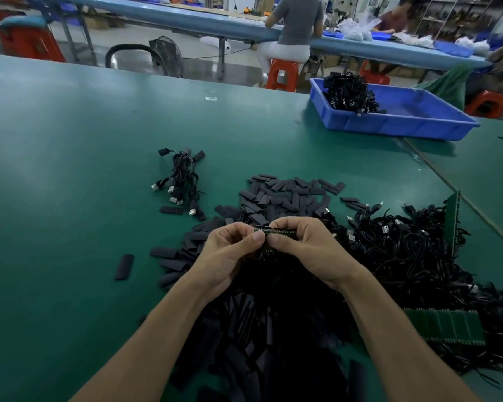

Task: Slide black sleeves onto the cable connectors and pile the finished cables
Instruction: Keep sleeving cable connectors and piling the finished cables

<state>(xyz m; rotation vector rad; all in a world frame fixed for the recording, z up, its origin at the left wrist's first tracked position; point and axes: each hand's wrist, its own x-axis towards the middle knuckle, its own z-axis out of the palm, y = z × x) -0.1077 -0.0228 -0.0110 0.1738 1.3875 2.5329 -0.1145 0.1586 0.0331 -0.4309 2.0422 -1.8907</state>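
Note:
Both hands meet over the middle of the green table point(70, 169). My left hand point(230, 256) and my right hand point(305, 250) pinch the two ends of a small green circuit-board connector point(276, 232), whose black cable hangs below between them. A wide heap of flat black sleeves point(285, 195) lies beneath and beyond my hands. To the right spreads a tangle of black cables point(404, 250) with metal USB plugs. A small pile of sleeved cables point(182, 181) rests at the left, farther back.
A blue plastic tray point(389, 123) with more black cables stands at the back right. Green board strips point(445, 329) lie at the right on the cable tangle. One loose sleeve point(124, 266) sits apart at the left. Two people sit at a far bench.

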